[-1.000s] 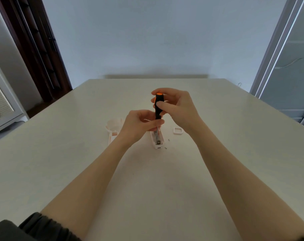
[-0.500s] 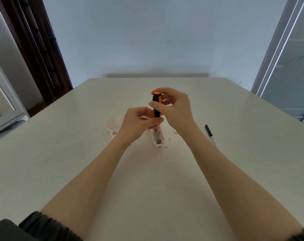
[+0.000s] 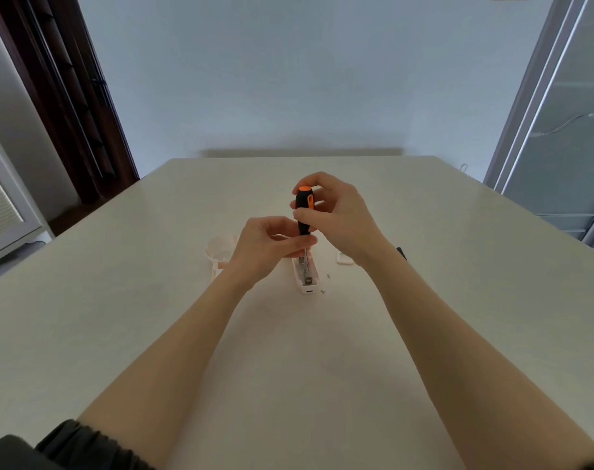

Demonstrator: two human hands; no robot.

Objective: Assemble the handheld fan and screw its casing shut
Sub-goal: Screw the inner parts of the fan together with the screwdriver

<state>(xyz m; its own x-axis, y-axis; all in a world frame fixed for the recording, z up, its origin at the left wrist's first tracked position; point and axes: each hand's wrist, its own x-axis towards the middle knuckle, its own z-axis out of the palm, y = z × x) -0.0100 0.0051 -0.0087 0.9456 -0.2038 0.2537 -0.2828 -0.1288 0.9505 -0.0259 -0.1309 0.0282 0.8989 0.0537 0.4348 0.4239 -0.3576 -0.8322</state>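
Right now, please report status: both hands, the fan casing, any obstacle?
Right hand grips black-and-orange screwdriver, upright. Left hand pinches its shaft over open white fan handle casing. Loose small screws beside casing; nothing blocking.

Cream table (image 3: pixel 153 317), dark door (image 3: pixel 68 96) (left), wall (image 3: pixel 289 79)

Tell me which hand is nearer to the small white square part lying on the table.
The right. The right hand, gripping the screwdriver, has its wrist just beside the small white square part. The left hand is farther, across the open fan handle.
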